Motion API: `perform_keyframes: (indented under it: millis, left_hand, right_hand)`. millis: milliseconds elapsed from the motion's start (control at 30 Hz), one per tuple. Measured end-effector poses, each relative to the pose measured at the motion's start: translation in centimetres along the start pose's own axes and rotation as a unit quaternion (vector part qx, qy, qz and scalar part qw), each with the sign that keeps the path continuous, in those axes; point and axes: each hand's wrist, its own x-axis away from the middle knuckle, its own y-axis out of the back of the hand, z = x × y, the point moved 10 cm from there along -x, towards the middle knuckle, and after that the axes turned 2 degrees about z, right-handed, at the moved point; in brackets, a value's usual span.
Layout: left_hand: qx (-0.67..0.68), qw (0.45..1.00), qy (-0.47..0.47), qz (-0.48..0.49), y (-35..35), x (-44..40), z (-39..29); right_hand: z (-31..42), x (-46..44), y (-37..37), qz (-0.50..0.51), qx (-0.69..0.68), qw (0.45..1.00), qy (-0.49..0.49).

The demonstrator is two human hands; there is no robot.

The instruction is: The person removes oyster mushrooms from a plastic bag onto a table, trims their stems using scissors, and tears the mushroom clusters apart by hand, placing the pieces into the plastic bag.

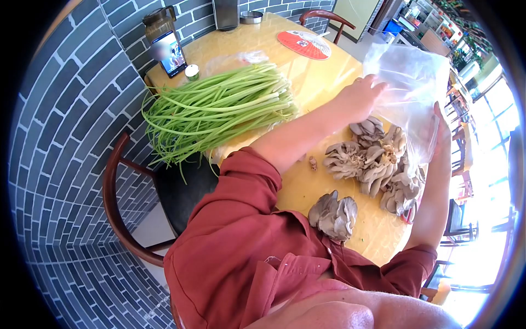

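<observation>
A clear plastic bag (408,74) is held up above the right part of the table, spread between my two hands. My left hand (359,100) has its curled fingers at the near left edge of the bag. On the other side, my right hand (440,134) grips the bag, its fingers partly hidden by the film. Just below the bag lies a pile of grey oyster mushrooms (375,159), several clusters together. One separate oyster mushroom cluster (333,215) rests closer to my body. A small mushroom scrap (313,163) sits left of the pile.
A large bunch of green stalks (224,109) covers the table's left side. Behind it stand a phone (170,54), a small round container (192,72) and a brown jug (159,24). A red fan (304,44) lies farther back. A wooden chair (118,203) is at left.
</observation>
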Motion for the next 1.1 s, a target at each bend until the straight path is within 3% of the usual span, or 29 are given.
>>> perform_keyframes:
  millis: [33, 133, 167, 233, 267, 367, 433, 467, 500, 567, 633, 733, 933, 1100]
  left_hand:
    - [0.073, 0.997, 0.014, 0.028, -0.4, -0.1, 1.2]
    - [0.08, 0.995, -0.024, 0.06, -0.3, -0.5, 1.7]
    - [0.11, 0.993, 0.013, 0.046, 0.2, -0.5, 2.3]
    - [0.168, 0.982, 0.085, 0.018, 1.1, -0.6, 3.1]
    - [0.156, 0.983, 0.097, -0.001, 1.5, -0.6, 3.2]
    - [0.136, 0.982, 0.121, -0.045, 2.3, -0.4, 3.1]
    - [0.141, 0.982, 0.116, -0.047, 2.8, -0.4, 2.2]
    - [0.147, 0.983, 0.093, -0.049, 2.9, -0.5, 1.5]
    - [0.153, 0.984, 0.071, -0.052, 3.0, -0.5, 0.8]
    - [0.163, 0.984, 0.055, -0.039, 3.6, -0.3, -0.2]
    - [0.174, 0.983, 0.065, -0.01, 4.2, -0.1, -0.8]
    - [0.191, 0.979, 0.057, -0.034, 4.7, -0.2, -0.6]
    - [0.186, 0.98, 0.056, -0.05, 4.6, 0.0, -1.3]
    - [0.172, 0.984, 0.026, -0.039, 4.6, -0.1, -1.7]
  right_hand:
    - [0.1, 0.1, 0.5, -0.027, 0.038, 0.999, 0.006]
    - [0.1, -2.2, 2.6, 0.049, 0.152, 0.987, 0.018]
    - [1.5, -1.8, 3.3, -0.024, 0.246, 0.966, 0.072]
    - [4.8, 0.0, 3.6, -0.171, 0.417, 0.875, 0.176]
    - [5.6, 0.7, 2.5, -0.173, 0.422, 0.864, 0.211]
    - [5.2, 5.5, -7.4, -0.013, 0.522, 0.758, 0.39]
    - [3.0, 8.2, -12.7, 0.032, 0.648, 0.636, 0.418]
    - [2.3, 8.8, -14.0, -0.001, 0.687, 0.62, 0.378]
    - [1.9, 8.5, -14.0, -0.029, 0.701, 0.589, 0.4]
    - [2.8, 7.1, -12.7, -0.077, 0.692, 0.578, 0.426]
    - [3.3, 4.7, -9.8, -0.065, 0.681, 0.606, 0.405]
    - [3.1, 4.8, -9.0, -0.029, 0.7, 0.577, 0.419]
    - [2.4, 9.8, -13.9, 0.024, 0.646, 0.602, 0.469]
    - [1.6, 9.4, -14.7, 0.007, 0.679, 0.549, 0.488]
